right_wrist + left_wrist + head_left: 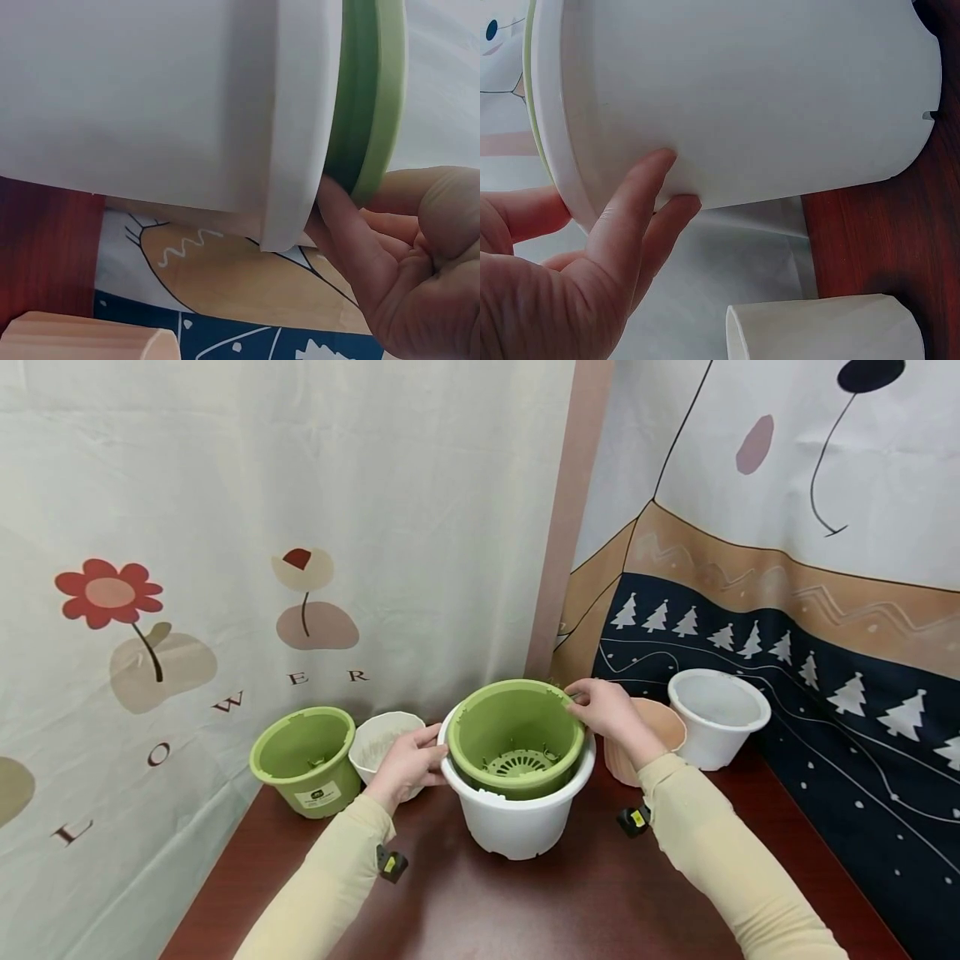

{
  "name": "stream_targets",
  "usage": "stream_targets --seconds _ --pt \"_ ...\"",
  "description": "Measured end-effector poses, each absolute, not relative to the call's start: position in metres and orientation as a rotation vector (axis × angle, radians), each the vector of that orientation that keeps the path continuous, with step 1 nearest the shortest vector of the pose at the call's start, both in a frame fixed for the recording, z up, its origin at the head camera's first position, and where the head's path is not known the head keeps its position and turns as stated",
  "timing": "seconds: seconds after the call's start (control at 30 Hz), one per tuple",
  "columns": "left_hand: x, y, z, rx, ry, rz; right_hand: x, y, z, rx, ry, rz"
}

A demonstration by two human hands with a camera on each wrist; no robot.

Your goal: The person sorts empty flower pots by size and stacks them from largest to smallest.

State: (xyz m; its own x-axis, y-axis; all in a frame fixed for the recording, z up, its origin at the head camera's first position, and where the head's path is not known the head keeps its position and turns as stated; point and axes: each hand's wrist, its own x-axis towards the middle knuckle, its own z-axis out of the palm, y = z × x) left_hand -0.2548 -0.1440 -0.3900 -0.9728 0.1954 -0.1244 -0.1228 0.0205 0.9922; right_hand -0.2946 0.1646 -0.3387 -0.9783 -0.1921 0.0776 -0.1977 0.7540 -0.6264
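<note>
A green plastic flowerpot (517, 727) with a slotted base sits nested inside a larger white flowerpot (513, 827), its rim standing a little above the white one. At the white pot's left side, my left hand (408, 764) grips the rim, thumb on top and fingers against the outer wall. My right hand (609, 714) pinches the green pot's rim at the right; in the right wrist view its fingers (341, 225) reach between the two rims. The inner pot's lower outside is hidden by the white one.
Another green pot (307, 777) with a label stands at the left, beside a small white pot (375, 743). Behind my right wrist are a peach pot (660, 727) and a white pot (716, 718). Printed curtains (420, 527) hang behind the dark red table (585, 902).
</note>
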Motion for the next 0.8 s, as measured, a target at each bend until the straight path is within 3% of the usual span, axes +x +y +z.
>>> stream_targets --seconds 0.33,0.8 --pt "-0.255 -0.144 -0.391 0.079 2.055 2.066 -0.29 0.169 -0.337 0.371 -2.913 0.923" --pt "-0.253 -0.143 -0.389 0.082 2.065 2.055 -0.288 0.185 -0.343 0.358 -2.97 1.076"
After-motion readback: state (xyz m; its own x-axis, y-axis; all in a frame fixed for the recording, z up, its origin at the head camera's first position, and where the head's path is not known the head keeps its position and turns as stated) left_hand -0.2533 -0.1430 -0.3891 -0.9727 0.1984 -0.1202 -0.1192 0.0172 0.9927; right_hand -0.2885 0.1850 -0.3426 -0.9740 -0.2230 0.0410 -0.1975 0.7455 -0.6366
